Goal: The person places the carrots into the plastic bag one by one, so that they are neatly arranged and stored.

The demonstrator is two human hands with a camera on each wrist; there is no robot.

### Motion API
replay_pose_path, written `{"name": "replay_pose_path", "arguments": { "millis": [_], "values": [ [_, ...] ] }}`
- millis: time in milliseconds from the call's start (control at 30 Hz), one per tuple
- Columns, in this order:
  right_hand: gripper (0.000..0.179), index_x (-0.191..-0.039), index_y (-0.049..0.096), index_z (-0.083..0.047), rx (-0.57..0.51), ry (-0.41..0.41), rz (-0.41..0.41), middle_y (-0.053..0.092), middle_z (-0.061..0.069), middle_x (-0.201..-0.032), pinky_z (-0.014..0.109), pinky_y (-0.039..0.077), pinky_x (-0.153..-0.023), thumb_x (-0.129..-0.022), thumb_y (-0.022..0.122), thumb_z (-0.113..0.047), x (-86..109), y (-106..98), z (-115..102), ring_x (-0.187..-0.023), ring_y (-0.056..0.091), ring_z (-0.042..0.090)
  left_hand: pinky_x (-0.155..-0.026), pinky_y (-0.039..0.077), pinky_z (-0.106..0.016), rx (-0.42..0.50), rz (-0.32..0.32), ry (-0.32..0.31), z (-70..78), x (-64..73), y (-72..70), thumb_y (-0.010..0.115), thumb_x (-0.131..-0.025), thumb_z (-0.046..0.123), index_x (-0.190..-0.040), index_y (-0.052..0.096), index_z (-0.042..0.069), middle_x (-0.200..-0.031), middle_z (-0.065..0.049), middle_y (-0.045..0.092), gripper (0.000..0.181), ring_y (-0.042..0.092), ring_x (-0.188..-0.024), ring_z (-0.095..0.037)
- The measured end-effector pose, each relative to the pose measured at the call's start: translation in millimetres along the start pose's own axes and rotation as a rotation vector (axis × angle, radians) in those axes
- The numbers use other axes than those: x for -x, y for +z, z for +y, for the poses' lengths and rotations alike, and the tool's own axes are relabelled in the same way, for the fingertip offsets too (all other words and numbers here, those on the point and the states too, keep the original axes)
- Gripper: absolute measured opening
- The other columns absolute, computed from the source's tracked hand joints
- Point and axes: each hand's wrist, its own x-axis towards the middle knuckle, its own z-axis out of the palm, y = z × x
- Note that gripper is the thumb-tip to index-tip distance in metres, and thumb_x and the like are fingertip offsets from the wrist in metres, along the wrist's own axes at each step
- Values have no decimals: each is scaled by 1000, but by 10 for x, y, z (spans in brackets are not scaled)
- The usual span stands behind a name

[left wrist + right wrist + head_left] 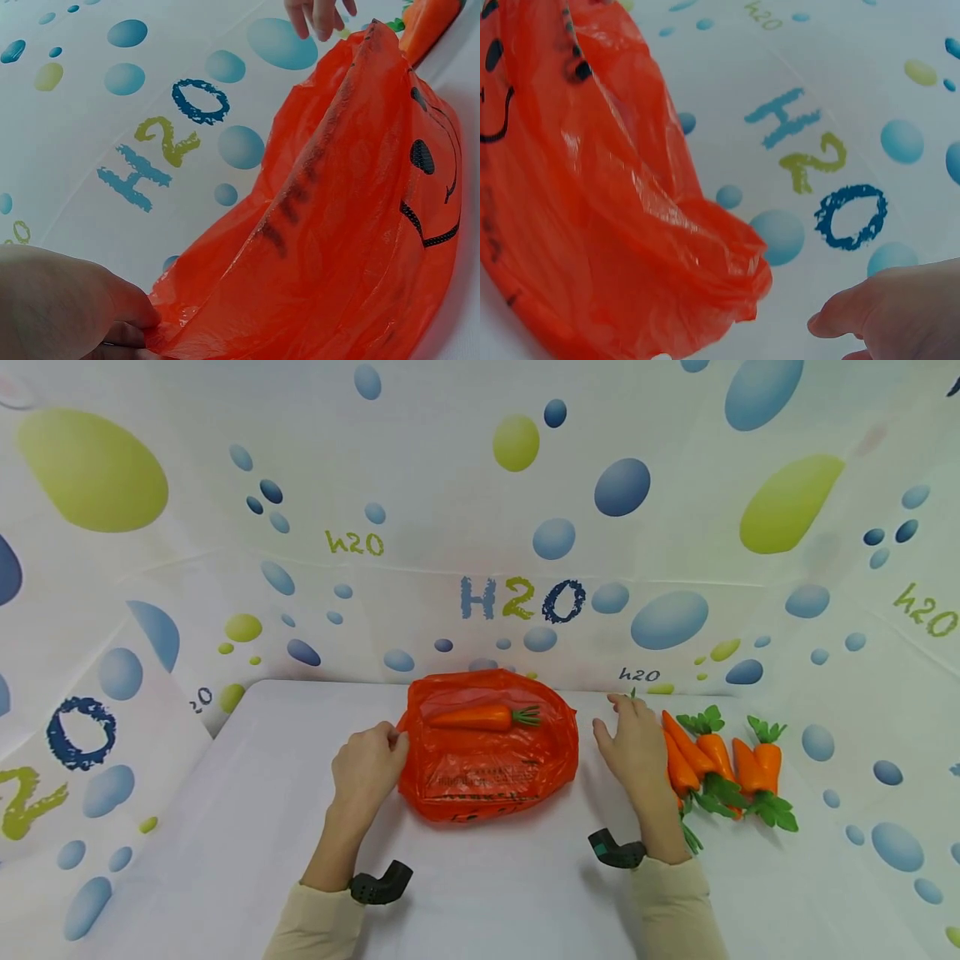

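A red plastic bag [487, 797] stands on the white table with its mouth spread upward. One orange toy carrot [472, 718] with a green top lies in it; the bag's walls hide this carrot in both wrist views. My left hand [369, 767] pinches the bag's left rim, and in the left wrist view its fingers [139, 307] meet the red plastic. Apart from the bag, to its right, my right hand [632, 747] has loosely extended fingers. A small green tip shows just beyond them; what it belongs to is hidden. In the right wrist view the thumb [840, 311] points toward the bag.
Several orange carrots [693, 756] with green leaves lie in a group right of my right hand, partly behind its wrist. A white backdrop [420, 618] with blue and green spots rises behind the table [255, 827]. Each wrist wears a dark camera mount [382, 883].
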Motion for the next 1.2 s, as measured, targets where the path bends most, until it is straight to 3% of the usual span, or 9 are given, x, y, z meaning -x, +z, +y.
{"name": "replay_pose_path", "arguments": {
  "millis": [467,833,1200],
  "values": [
    [52,-137,51,3,42,97,-77,55,29,-124,58,51,-92,-94,62,-24,-50,67,261,-109,53,44,-49,43,-27,5,-18,-9,-8,-7,25,53,-96,24,-88,68,3,-64,-5,58,27,51,-55,-18],
    [44,-125,50,4,83,199,-213,49,29,-121,61,48,-90,-90,58,-22,-50,166,372,-105,49,46,-48,41,-27,2,-18,-5,8,3,16,53,-96,24,-85,66,4,-63,-5,57,26,50,-54,-19],
    [54,-136,41,5,62,303,-346,41,33,-132,70,36,-104,-93,61,-21,-47,273,446,-121,39,51,-50,45,-27,0,-21,-9,8,-1,13,53,-96,24,-91,69,2,-65,-6,60,27,52,-55,-19]
  ]
}}
